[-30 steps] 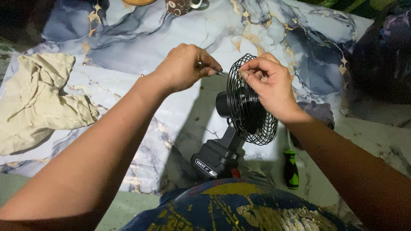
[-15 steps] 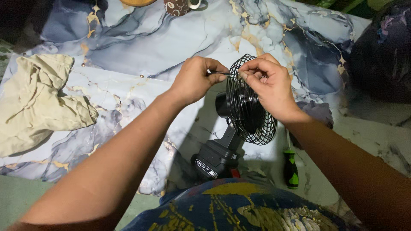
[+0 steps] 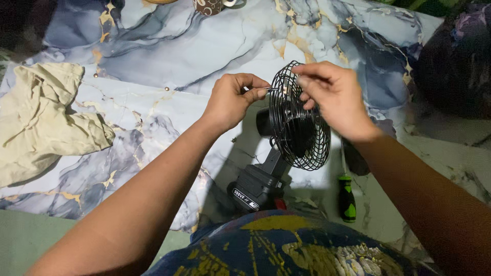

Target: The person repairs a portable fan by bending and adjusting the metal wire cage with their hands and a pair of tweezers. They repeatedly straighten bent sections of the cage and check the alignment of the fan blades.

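Note:
A small black fan [image 3: 286,148] with a round wire grille [image 3: 302,148] stands on its base in front of me. My left hand [image 3: 232,99] pinches a thin metal screw or pin and presses its tip against the grille's upper left rim. My right hand [image 3: 332,97] grips the top of the grille from the right side, fingers curled over the wires. The object between my left fingers is too small to name for sure.
A marble-patterned sheet [image 3: 194,56] covers the floor. A crumpled beige cloth [image 3: 46,117] lies at the left. A green-handled screwdriver [image 3: 347,197] rests on the floor at the right of the fan. A brown mug [image 3: 209,5] sits at the top edge.
My left hand has moved right until its fingertips meet the grille rim. My right hand stays on the grille's top. The fan has not shifted.

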